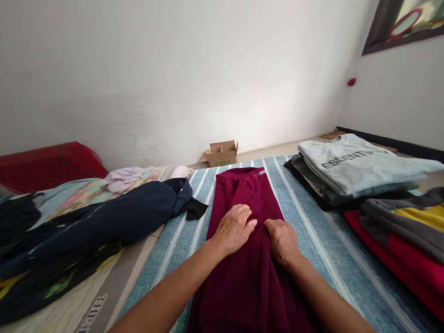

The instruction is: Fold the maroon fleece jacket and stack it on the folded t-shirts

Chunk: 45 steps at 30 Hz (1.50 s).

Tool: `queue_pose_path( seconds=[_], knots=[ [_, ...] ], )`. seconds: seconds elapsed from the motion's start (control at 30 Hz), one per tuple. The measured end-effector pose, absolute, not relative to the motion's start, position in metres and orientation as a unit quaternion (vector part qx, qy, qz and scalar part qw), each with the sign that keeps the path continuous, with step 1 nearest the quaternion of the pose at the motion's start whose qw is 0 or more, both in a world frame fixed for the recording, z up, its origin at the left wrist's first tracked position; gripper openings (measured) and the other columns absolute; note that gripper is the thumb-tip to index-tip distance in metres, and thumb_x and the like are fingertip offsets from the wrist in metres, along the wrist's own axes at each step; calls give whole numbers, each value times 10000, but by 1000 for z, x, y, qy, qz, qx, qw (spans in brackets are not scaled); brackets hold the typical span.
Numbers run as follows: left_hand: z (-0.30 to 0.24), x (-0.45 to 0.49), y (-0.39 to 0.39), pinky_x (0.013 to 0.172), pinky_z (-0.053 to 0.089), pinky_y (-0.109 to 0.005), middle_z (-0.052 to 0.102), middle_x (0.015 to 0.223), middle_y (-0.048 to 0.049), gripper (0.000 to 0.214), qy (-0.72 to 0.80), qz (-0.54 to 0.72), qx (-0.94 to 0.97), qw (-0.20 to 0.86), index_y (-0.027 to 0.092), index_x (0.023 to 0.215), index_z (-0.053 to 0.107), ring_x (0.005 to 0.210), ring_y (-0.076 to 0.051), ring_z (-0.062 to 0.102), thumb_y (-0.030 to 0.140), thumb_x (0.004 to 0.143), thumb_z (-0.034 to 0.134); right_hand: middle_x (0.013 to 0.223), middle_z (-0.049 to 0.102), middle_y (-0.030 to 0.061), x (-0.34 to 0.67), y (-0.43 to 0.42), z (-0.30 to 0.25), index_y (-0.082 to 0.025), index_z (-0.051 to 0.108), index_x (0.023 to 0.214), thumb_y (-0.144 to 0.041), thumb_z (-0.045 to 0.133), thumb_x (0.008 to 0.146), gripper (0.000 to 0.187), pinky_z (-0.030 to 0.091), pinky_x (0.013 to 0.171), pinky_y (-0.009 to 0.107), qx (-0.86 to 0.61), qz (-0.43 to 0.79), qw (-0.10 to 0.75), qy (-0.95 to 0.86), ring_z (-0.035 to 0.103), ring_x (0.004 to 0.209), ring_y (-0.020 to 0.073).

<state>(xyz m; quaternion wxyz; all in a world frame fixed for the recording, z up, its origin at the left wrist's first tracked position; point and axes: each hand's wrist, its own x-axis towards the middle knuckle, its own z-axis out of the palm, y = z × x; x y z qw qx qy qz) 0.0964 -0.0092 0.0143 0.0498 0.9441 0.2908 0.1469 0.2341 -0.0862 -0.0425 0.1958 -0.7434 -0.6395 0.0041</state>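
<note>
One pair of maroon pants lies on one striped sheet. To the right are two piles of folded clothes, one topped by a gray sweatshirt, the other by a gray and yellow garment. One cardboard box stands beyond the sheet. The pants are under the left hand, which rests on them with loosely bent fingers, thumb apart. The right hand touches their right edge, fingers curled; whether it pinches the cloth cannot be told.
</note>
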Motion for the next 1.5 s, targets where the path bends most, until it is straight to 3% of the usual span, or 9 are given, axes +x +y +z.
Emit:
queue_pose_path(
  seconds=[0.2,0.3,0.47,0.67,0.8,1.0,1.27,1.37,1.5],
  knots=[
    [11,80,-110,983,386,-476,538,1207,-157,550,395,25,915,76,130,1103,532,1139,-334,475,468,685,647,774,653,49,233,-85,-45,-193,567,786,-115,415,826,176,267,656,311,-738,-12,195,-646,560,738,203],
    [5,83,-117,937,417,-455,549,1193,-164,369,438,-3,896,71,119,1074,546,1115,-325,503,301,754,552,782,656,52,233,-84,-45,-195,570,788,-134,415,819,169,274,656,311,-736,-12,198,-647,567,747,203],
    [23,81,-83,738,470,-299,654,803,-54,145,483,53,858,166,173,687,529,776,-192,619,84,728,422,818,662,54,236,-83,-43,-194,578,812,-120,449,755,159,295,663,297,-741,16,198,-642,575,782,200],
    [32,67,-82,894,429,-266,640,1137,-74,153,390,70,869,297,183,624,517,1062,-189,582,199,776,499,860,659,75,239,-86,-41,-186,590,915,-132,424,791,214,318,683,295,-735,35,195,-648,572,811,210],
    [11,60,-106,1036,338,-368,498,1334,-129,141,357,-3,906,229,165,717,578,1263,-237,418,262,807,527,912,660,84,245,-88,-41,-185,594,1029,-128,351,842,312,346,709,291,-722,50,196,-662,576,850,209],
    [1,48,-120,1065,312,-402,442,1378,-147,136,341,-5,925,165,144,874,590,1314,-239,338,247,832,511,1031,651,60,260,-89,-50,-198,620,1076,-46,409,732,432,380,779,244,-689,75,196,-694,573,971,179],
    [24,28,-135,1084,273,-429,376,1428,-137,430,395,-16,901,180,134,1233,513,1346,-242,276,346,862,469,1001,648,82,249,-99,-17,-168,614,1085,-83,362,807,385,425,798,278,-682,21,240,-691,597,912,192],
    [25,21,-138,1101,218,-453,288,1472,-140,554,398,-49,893,202,132,1321,442,1377,-265,182,418,847,482,1235,560,108,229,-100,-15,-149,547,1211,-184,363,879,381,369,957,314,-608,-5,252,-753,500,1143,211],
    [18,10,-134,1110,158,-470,181,1508,-131,701,383,-92,889,233,159,1412,309,1390,-272,108,565,850,410,1433,346,183,217,-97,-44,-76,391,1360,-465,368,904,600,263,1057,444,-615,42,151,-773,265,1340,296]
  ],
)
